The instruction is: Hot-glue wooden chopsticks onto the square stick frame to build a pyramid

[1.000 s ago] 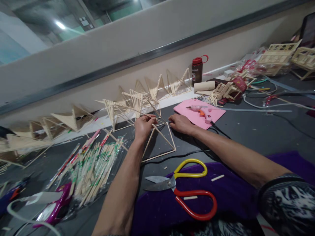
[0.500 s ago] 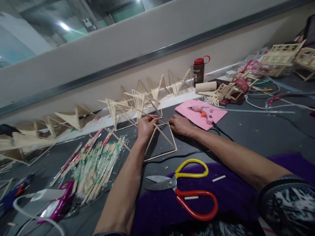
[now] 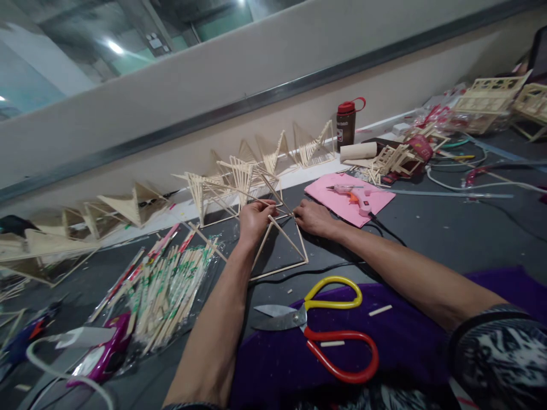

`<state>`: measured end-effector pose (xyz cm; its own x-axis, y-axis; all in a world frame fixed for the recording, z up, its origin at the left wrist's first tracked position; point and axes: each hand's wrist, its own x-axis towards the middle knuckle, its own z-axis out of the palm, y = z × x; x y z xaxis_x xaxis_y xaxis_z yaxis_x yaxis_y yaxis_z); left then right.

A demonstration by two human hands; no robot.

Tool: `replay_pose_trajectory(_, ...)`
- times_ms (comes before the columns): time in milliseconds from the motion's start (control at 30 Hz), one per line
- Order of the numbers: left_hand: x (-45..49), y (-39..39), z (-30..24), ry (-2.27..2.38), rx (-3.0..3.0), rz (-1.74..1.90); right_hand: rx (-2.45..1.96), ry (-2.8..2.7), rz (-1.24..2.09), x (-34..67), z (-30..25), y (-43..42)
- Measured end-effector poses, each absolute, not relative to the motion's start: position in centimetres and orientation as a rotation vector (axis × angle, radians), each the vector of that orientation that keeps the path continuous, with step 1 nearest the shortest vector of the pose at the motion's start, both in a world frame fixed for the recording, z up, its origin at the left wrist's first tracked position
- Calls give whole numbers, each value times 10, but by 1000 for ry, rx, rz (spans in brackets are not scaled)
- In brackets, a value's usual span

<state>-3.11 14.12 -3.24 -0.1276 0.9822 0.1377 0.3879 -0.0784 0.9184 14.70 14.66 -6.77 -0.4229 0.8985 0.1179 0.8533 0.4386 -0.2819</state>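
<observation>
A wooden stick frame (image 3: 280,265) with slanted pieces stands on the dark table, joined to a larger fan-like stick model (image 3: 241,179) behind. My left hand (image 3: 255,219) is closed on a stick of the frame, its fingertips pinched near the back joint. At the frame's right back corner, my right hand (image 3: 314,217) has its fingers pressed together around the stick end. The exact contact under both hands' fingers is hidden. Closer to me lie scissors (image 3: 303,316) with one yellow and one red handle, blades apart, partly on a purple cloth (image 3: 273,364).
A pink glue gun (image 3: 356,196) rests on a pink pad (image 3: 333,208) at right. Bagged chopsticks (image 3: 175,290) and a purple device (image 3: 102,353) with a white cable lie left. A dark bottle (image 3: 345,128) with a red lid stands against the wall, beside more stick models (image 3: 316,148).
The hands keep their hold at the frame's back corner with hardly any movement. The whole view has shifted very slightly.
</observation>
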Motion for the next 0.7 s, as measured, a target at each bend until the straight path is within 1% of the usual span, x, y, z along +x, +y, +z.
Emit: replay_pose_trajectory(700, -34, 144, -35, 1560, 1484, 1250, -1510, -2462, 225, 147, -69, 146)
